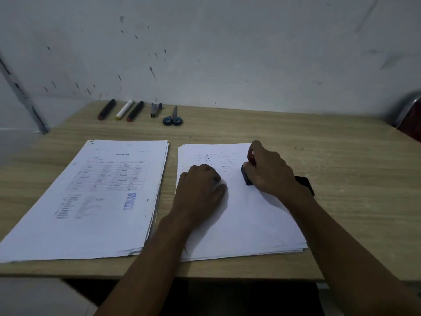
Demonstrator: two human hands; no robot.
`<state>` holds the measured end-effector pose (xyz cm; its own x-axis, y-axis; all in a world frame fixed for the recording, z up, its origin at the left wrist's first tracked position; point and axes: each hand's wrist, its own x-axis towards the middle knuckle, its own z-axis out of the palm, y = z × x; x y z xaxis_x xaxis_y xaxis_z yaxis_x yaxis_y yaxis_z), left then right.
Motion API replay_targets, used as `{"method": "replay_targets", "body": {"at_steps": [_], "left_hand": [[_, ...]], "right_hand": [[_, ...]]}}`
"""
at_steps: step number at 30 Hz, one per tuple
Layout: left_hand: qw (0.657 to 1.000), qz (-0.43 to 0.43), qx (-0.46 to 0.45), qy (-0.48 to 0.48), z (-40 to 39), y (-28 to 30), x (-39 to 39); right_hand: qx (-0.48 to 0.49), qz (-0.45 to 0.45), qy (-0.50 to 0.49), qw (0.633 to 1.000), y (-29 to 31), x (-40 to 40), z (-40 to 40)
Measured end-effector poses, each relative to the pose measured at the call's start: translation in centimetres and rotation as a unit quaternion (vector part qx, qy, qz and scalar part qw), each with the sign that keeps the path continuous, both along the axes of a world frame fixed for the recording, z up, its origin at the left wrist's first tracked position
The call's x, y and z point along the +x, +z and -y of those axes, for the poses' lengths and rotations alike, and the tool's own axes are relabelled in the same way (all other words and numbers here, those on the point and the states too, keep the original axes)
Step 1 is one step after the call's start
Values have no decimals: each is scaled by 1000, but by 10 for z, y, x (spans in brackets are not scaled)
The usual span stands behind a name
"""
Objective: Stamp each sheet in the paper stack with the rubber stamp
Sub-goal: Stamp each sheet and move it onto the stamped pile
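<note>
The right hand gripped the stamp, fingers curled round it, pressing it onto the right paper stack's top sheet. The left hand lay on that sheet at nine o'clock from the stamp, fingers loosely curled, holding nothing. A dark object, perhaps the ink pad, sat at three o'clock. A stamped pile lay farther left.

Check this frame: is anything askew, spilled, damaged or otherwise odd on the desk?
Nothing serious. The left paper stack is loosely fanned, its edges uneven, and lies skewed to the right stack. The wall behind is speckled with dark marks. No spill or damage shows.
</note>
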<state>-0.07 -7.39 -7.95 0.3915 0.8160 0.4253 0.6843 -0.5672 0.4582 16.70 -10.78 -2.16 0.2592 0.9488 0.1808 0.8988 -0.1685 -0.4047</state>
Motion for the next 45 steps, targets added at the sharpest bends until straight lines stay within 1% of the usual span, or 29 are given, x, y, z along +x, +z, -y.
{"method": "replay_targets", "body": {"at_steps": [7,12,15,20,27,32,35,38,45], "left_hand": [[1000,14,1,3,2,-1,1],[1000,12,-7,2,2,1,1],[1000,23,-8,1,3,2,1],[1000,11,-6,-9,2,3,-2],[1000,10,2,2,3,3,0],[1000,-6,-9,-16,0,4,-2],[1000,0,-4,-7,1,2,-2],[1000,8,0,5,0,1,-1],[1000,9,-10,-4,-1,-2,-2]], "right_hand": [[-83,29,-17,996,11,7,-8],[-35,44,-49,997,22,1,-17],[-42,67,-79,994,19,-7,-26],[-39,78,-92,992,11,-15,-27],[-53,128,-86,987,10,-17,-27],[-86,134,-73,985,18,-18,-27],[-104,138,-67,983,20,-18,-29],[-98,144,-67,982,19,-18,-29],[-91,145,-65,983,16,-18,-29]]}}
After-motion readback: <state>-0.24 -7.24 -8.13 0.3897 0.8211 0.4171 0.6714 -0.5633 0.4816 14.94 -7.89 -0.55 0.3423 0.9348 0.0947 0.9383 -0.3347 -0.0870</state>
